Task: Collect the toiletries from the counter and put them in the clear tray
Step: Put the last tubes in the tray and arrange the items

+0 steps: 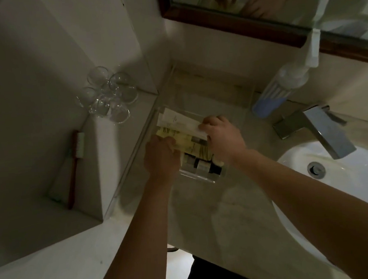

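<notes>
Dim bathroom surface (214, 212), centre frame: clear tray (199, 177) holds the toiletries (189, 139), labels unreadable. My left grip (161, 156) closes on a yellowish packet; my right grip (220, 135) pinches a white sachet, fingertips hidden.

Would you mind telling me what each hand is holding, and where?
The right hand pinches the white packet at its right end. The left hand grips the yellow packet at its left end.

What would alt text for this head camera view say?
Both hands, left and right, press packets into a clear tray on a counter. Glasses and a toothbrush stand left, a sink right.
</notes>
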Available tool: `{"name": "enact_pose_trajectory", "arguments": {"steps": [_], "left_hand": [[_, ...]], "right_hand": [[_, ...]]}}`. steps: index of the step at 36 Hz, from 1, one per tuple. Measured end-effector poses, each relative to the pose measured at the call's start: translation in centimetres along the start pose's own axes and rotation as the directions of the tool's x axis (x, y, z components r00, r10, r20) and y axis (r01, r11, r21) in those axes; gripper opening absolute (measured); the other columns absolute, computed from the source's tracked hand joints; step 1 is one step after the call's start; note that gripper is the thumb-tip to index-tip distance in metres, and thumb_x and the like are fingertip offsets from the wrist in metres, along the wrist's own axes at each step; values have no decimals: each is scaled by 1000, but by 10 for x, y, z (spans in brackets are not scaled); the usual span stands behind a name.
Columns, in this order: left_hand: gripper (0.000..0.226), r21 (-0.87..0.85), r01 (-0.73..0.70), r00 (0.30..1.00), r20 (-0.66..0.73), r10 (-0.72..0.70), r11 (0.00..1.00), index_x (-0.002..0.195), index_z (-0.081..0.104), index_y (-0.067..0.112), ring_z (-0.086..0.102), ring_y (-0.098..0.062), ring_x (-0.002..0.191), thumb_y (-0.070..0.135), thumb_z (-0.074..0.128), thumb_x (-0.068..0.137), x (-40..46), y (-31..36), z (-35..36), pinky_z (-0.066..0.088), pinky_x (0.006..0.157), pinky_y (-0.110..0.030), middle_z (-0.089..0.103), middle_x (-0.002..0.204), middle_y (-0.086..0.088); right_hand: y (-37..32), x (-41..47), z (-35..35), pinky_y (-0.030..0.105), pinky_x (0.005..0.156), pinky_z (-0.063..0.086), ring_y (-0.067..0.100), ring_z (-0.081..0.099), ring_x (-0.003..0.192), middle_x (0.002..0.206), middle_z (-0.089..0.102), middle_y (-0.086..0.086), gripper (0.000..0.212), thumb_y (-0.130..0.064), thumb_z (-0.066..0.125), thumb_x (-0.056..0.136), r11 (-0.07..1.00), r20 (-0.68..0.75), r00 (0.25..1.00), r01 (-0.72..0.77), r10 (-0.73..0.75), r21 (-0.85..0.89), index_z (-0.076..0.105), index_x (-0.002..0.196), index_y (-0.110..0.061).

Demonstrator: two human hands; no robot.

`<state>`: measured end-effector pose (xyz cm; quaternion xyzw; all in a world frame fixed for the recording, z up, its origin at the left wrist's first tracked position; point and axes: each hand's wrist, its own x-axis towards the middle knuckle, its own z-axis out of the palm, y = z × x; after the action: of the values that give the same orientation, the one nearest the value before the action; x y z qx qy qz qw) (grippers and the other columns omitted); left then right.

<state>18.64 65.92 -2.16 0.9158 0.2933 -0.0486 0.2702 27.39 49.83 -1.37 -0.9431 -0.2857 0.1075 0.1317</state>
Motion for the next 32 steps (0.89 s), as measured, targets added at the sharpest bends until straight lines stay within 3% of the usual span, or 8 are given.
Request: {"name": "enact_pose_trajectory", "arguments": {"steps": [4, 8, 11, 15, 19, 25, 32], "left_hand": [[20, 108, -42, 999, -11, 44, 993, 104, 72, 23, 54, -26, 106, 24, 69, 85, -2, -1, 4, 54, 82, -40, 55, 114, -4], [17, 138, -73, 996, -31, 78, 988, 100, 73, 21, 55, -28, 102, 23, 69, 84, 0, -3, 6, 53, 80, -39, 58, 111, -6], [21, 140, -101, 994, -17, 104, 985, 104, 73, 20, 57, -29, 101, 25, 69, 83, 1, -4, 5, 51, 83, -40, 60, 111, -6], [37, 196, -125, 990, -33, 134, 973, 116, 68, 23, 54, -29, 111, 20, 69, 78, -4, -8, -3, 47, 91, -43, 58, 120, -5], [59, 140, -54, 998, -5, 55, 989, 126, 59, 27, 42, -30, 127, 7, 65, 71, -11, -17, -14, 39, 102, -50, 47, 138, -3], [81, 58, 4, 992, 123, -11, 998, 141, 42, 27, 40, -30, 132, 21, 78, 70, -16, -40, -19, 39, 106, -51, 37, 146, -5], [71, -13, -18, 997, 73, 19, 1000, 139, 45, 28, 44, -28, 131, 19, 73, 74, -16, -62, -11, 46, 102, -48, 35, 149, -5]], "right_hand": [[-5, 0, 6, 43, 81, 53, 26, 44, 115, 135, 50, 0, 45, -3, 52, 86, 999, 30, 998, 47, -47, 6, 59, 127, -19], [-8, 1, 12, 41, 87, 51, 26, 46, 120, 138, 52, 0, 54, -2, 51, 82, 998, 91, 994, 57, -60, 39, 52, 134, -17], [-7, 0, 11, 42, 96, 47, 26, 44, 124, 142, 50, 0, 57, -6, 51, 83, 998, 144, 988, 49, -55, 42, 47, 138, -18], [-8, -8, 6, 46, 99, 45, 29, 43, 126, 144, 47, 1, 57, -13, 54, 84, 998, 90, 994, 52, -55, 40, 44, 139, -21], [-12, -20, -1, 46, 106, 38, 28, 34, 135, 152, 36, 1, 59, -23, 56, 87, 999, 78, 996, 50, -50, 0, 38, 143, -24], [-25, -21, 6, 46, 112, 26, 24, 22, 144, 160, 20, -2, 64, -26, 52, 91, 998, 174, 984, 38, -30, -46, 24, 149, -26], [-41, -2, 19, 47, 113, 23, 26, 22, 144, 161, 18, -5, 68, -26, 49, 91, 1000, 195, 981, 4, -1, -16, 18, 152, -28]]}}
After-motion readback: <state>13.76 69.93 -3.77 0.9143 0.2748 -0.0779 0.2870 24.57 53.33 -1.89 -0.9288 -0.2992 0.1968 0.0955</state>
